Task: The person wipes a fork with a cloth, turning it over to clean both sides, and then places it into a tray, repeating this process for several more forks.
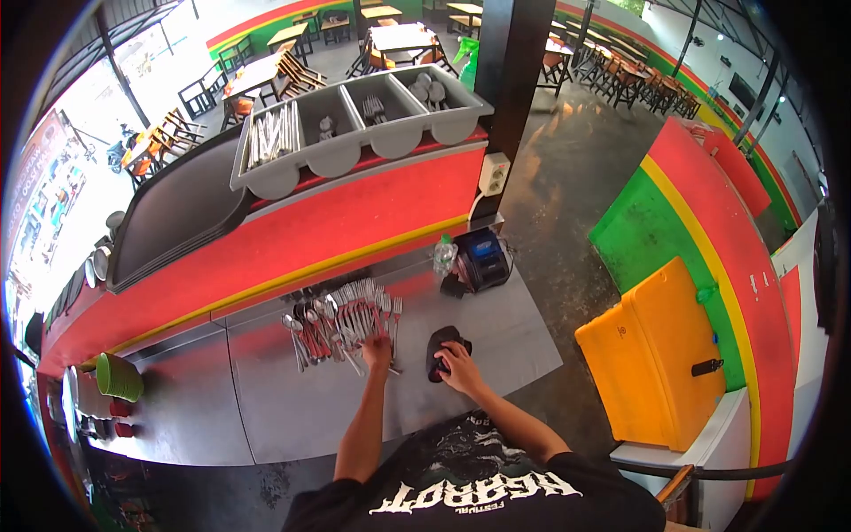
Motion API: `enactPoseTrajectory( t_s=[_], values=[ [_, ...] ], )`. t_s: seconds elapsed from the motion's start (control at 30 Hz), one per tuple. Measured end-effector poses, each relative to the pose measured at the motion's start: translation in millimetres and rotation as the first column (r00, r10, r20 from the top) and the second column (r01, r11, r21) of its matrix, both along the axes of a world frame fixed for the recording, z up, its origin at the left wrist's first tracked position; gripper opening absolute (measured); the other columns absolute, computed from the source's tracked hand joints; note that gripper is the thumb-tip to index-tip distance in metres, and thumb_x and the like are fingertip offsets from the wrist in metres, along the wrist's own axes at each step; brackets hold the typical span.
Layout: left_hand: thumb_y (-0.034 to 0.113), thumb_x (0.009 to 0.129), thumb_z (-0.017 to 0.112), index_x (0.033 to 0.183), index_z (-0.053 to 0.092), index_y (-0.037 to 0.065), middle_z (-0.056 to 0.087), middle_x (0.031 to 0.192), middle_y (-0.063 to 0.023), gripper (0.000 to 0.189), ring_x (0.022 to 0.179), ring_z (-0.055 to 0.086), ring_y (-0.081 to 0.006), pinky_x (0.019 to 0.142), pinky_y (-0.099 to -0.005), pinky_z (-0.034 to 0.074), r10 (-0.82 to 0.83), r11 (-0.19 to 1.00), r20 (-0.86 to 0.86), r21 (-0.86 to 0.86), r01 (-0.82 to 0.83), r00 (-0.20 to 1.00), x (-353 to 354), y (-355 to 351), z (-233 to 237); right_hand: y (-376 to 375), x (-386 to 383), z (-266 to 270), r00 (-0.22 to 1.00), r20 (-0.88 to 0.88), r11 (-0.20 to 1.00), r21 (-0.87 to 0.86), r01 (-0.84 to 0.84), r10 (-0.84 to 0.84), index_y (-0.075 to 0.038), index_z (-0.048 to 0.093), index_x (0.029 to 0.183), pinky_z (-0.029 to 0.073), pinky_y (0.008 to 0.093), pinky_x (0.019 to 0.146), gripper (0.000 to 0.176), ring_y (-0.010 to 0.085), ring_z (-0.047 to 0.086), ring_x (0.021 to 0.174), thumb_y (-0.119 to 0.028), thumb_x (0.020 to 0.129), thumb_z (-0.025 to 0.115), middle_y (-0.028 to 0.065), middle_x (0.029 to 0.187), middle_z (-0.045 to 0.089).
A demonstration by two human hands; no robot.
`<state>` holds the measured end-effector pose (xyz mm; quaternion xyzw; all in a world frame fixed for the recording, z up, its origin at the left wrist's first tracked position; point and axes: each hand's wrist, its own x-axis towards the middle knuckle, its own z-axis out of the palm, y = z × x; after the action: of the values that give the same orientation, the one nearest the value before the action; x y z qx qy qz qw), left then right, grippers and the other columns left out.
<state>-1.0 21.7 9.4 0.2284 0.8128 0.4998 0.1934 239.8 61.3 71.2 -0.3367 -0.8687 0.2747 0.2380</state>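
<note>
Forks and spoons lie in a loose, overlapping spread of cutlery on the steel counter. At the lower right of this spread, my left hand has its fingers closed at the fork handles; exactly how many it holds is hidden. Several forks stick out above it, tines pointing away from me. To the right, a bunched dark cloth rests on the counter, and my right hand grips its right side with bent fingers.
A grey cutlery holder with compartments stands on the red ledge beside stacked dark trays. A clear bottle and a black device sit at the counter's back right. Green containers stand far left; a yellow bin is at right.
</note>
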Motion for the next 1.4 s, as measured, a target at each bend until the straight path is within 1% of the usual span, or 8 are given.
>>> enactPoseTrajectory(
  t_s=[0.03,0.17,0.43,0.73,0.93,1.17,1.27,1.4],
  values=[
    [0.02,0.09,0.067,0.074,0.061,0.003,0.063,0.062,-0.0048,0.024,0.06,0.061,-0.0134,0.053,-0.0304,0.046,-0.049,0.992,0.29,0.128,0.012,0.956,4,-10,7,1,0,0,1.0,-0.008,1.0,0.007,0.0,0.0,-0.013,0.057,0.112,0.043,0.0442,0.101,0.05,0.0364,0.048,0.122,-0.008,0.068,0.079,0.0123,0.126,0.053],
    [0.016,0.093,0.066,0.085,0.059,0.001,0.063,0.068,-0.0036,0.019,0.06,0.056,-0.0076,0.053,-0.0249,0.043,-0.191,0.949,0.372,0.305,0.075,0.908,50,-54,16,5,-6,2,0.998,-0.023,0.998,-0.002,0.058,-0.058,-0.013,0.056,0.111,0.045,0.0424,0.098,0.05,0.0345,0.051,0.118,-0.007,0.067,0.079,0.0117,0.12,0.056],
    [0.022,0.096,0.064,0.093,0.055,0.0,0.068,0.074,-0.009,0.024,0.062,0.062,-0.0121,0.057,-0.026,0.05,-0.124,0.981,0.577,0.195,0.011,0.807,139,-121,38,40,-7,-11,0.99,-0.096,0.989,-0.113,0.09,-0.101,-0.009,0.057,0.105,0.049,0.0433,0.086,0.044,0.0363,0.059,0.102,-0.002,0.064,0.073,0.0134,0.105,0.062],
    [0.02,0.097,0.062,0.094,0.054,-0.001,0.068,0.076,-0.0094,0.023,0.063,0.062,-0.0123,0.058,-0.0273,0.051,-0.112,0.989,0.443,0.139,0.056,0.89,153,-107,36,49,1,-26,0.956,-0.293,0.995,-0.092,-0.032,0.004,-0.006,0.057,0.099,0.049,0.0426,0.085,0.039,0.0354,0.061,0.099,0.0,0.063,0.07,0.0122,0.102,0.064],
    [0.019,0.097,0.062,0.096,0.056,-0.004,0.068,0.078,-0.011,0.023,0.068,0.066,-0.0146,0.061,-0.0269,0.052,-0.046,0.997,0.548,0.073,0.006,0.835,166,-101,32,64,-1,-26,0.963,-0.264,0.993,-0.094,-0.074,0.047,-0.007,0.057,0.101,0.05,0.0411,0.082,0.04,0.0345,0.062,0.094,-0.001,0.063,0.071,0.0117,0.098,0.064],
    [0.02,0.097,0.062,0.101,0.06,-0.005,0.07,0.082,-0.0107,0.025,0.069,0.066,-0.0144,0.063,-0.0272,0.052,-0.121,0.993,0.562,0.081,0.091,0.818,158,-115,36,83,-9,-19,0.946,-0.255,0.831,-0.556,0.025,-0.199,0.001,0.059,0.112,0.05,0.0347,0.083,0.035,0.0229,0.064,0.09,-0.015,0.081,0.063,0.0145,0.099,0.066],
    [0.02,0.097,0.061,0.1,0.062,-0.004,0.07,0.08,-0.01,0.025,0.069,0.064,-0.0139,0.064,-0.0279,0.051,-0.129,0.992,0.531,0.073,0.107,0.838,150,-116,60,65,3,13,0.934,-0.346,0.676,-0.709,-0.202,-0.084,0.002,0.058,0.117,0.05,0.0341,0.085,0.04,0.0227,0.064,0.091,-0.017,0.082,0.066,0.0139,0.098,0.066],
    [0.022,0.097,0.061,0.097,0.064,-0.003,0.07,0.078,-0.0077,0.025,0.068,0.063,-0.0127,0.064,-0.0273,0.049,-0.161,0.98,0.485,0.181,0.082,0.86,156,-111,67,27,19,35,0.883,-0.383,0.703,-0.548,-0.453,0.27,0.0,0.06,0.12,0.048,0.036,0.091,0.046,0.0258,0.063,0.099,-0.023,0.083,0.072,0.0148,0.105,0.065]
  ],
)
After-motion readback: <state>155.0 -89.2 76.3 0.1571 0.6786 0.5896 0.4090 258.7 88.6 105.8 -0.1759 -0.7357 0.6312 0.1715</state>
